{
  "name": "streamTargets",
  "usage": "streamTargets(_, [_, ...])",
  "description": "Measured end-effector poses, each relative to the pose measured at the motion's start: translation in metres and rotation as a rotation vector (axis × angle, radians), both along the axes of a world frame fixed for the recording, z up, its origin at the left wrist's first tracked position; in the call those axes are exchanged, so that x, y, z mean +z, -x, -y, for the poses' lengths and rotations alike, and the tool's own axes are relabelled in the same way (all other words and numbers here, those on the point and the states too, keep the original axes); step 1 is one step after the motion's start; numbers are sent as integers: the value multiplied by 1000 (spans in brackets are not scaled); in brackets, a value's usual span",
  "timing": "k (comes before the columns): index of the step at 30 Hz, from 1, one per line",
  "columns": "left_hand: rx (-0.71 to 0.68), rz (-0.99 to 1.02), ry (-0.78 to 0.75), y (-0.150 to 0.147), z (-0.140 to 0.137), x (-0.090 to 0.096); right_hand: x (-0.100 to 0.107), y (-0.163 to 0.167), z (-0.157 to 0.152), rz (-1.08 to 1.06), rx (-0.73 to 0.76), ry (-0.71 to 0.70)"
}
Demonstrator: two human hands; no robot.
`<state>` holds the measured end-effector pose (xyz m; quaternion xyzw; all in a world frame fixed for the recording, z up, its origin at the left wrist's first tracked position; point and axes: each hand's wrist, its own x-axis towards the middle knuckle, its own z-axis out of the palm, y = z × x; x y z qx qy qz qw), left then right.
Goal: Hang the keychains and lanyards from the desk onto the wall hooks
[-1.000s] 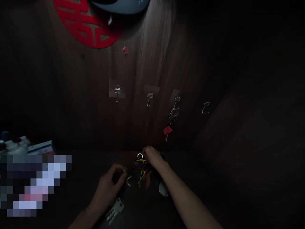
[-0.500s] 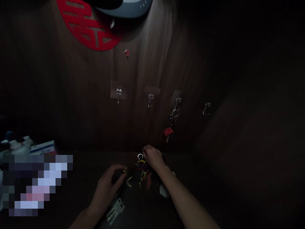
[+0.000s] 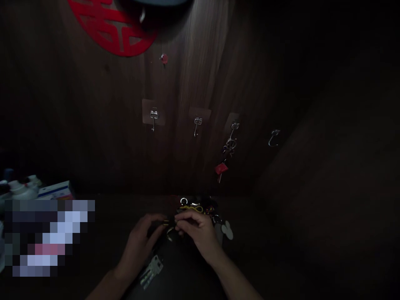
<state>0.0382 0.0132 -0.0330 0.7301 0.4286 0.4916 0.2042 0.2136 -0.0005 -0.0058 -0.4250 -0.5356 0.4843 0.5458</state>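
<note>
My left hand (image 3: 142,237) pinches a small dark-and-yellow piece (image 3: 166,222), perhaps a strap end, between thumb and fingertips. Right beside it, my right hand (image 3: 195,229) is closed in a pinch; what sits between its fingertips is too dark to make out. A small curved yellowish strip (image 3: 169,234) hangs between the hands. Under the left hand lies a bunch of silver keys (image 3: 152,271). Behind the right hand is a heap of yellow and dark cords (image 3: 196,208) with a metal ring (image 3: 183,201). A pale rounded tag (image 3: 227,230) lies right of that hand.
Several metal hooks line the dark wooden wall; one hook (image 3: 233,126) carries rings and a red tag (image 3: 221,168). Above are a red cut-out decoration (image 3: 120,37) and part of a cap (image 3: 161,2). Bottles (image 3: 21,189) and a box (image 3: 56,191) stand at the left.
My right hand has come back from the heap, down and left, to meet the left hand. The left hand keeps its pinch. More of the cord heap and the pale tag now show.
</note>
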Motion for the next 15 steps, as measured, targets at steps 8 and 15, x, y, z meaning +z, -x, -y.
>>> streamTargets(8, [-43, -85, -113, 0, 1, 3, -5, 4, 2, 377, -71, -406])
streamTargets(15, [-76, -124, -124, 2, -2, -1, -6, -1, 4, 545, -52, -552])
